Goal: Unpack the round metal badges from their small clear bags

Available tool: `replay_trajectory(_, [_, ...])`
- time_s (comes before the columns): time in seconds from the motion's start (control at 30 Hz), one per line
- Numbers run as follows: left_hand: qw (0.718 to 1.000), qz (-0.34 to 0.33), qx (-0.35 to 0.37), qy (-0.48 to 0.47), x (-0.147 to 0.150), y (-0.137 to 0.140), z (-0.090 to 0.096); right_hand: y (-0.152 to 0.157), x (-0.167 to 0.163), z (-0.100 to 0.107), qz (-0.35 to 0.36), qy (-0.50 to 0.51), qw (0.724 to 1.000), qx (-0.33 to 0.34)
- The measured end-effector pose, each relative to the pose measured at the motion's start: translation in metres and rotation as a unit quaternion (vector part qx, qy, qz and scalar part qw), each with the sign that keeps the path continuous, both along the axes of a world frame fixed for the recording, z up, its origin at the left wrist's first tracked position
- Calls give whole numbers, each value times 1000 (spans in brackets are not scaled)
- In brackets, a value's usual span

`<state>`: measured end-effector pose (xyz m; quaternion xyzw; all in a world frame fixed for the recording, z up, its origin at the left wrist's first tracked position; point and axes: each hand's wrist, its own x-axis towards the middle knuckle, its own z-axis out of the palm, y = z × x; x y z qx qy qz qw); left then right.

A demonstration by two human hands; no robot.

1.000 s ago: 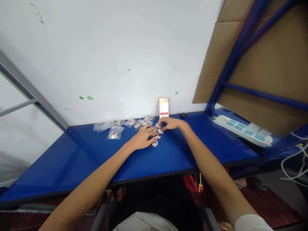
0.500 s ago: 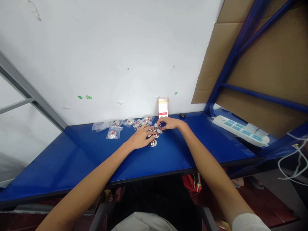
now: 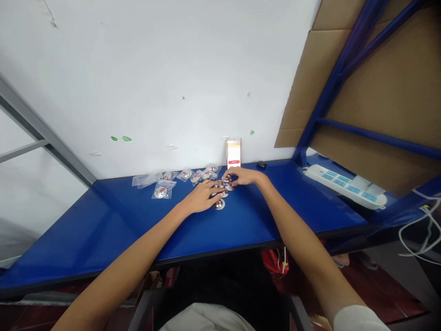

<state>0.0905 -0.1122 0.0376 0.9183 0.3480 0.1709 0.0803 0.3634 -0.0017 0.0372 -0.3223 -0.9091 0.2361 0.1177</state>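
A small cluster of shiny, domed metal discs with red marks lies on the blue table between my hands. My left hand [image 3: 202,196] is spread flat over the left side of the cluster, its fingertips on the discs. At the nearer side one domed metal disc [image 3: 219,204] shows beside my left thumb. My right hand [image 3: 241,175] is curled at the far side, its thumb and fingers around a disc whose edges they partly hide. Left of the cluster, several similar discs lie in clear plastic bags, one bagged disc [image 3: 161,192] nearest to me.
A phone [image 3: 234,154] with a lit screen leans on the white wall behind my right hand. A black mouse [image 3: 261,164] lies right of it. Clear empty bags [image 3: 146,180] are at the left. A white power strip [image 3: 344,186] sits at the right by a blue frame [image 3: 325,99].
My right fingertips have shifted very slightly to the left over the discs. My left hand stays almost where it was, and the view has tilted a little.
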Motion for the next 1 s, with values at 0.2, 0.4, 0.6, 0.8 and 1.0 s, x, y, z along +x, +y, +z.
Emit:
replay_trajectory(0.2, [1000,-11,6,-7,0,3,-2,2,-2,-3,4,-36,999,12])
replay_trajectory(0.4, [1000,-12,10,-6,1,5,-5,4,-2,-3,-2,-45,999,0])
replay_trajectory(0.6, [1000,-7,16,-5,3,3,-3,4,-2,-3,12,-32,999,11])
replay_trajectory(0.8, [1000,-2,14,-14,3,5,-5,-3,-5,1,13,-36,999,30])
replay_trajectory(1.0, [1000,6,4,-15,3,4,-8,-4,-5,3,2,-45,999,12])
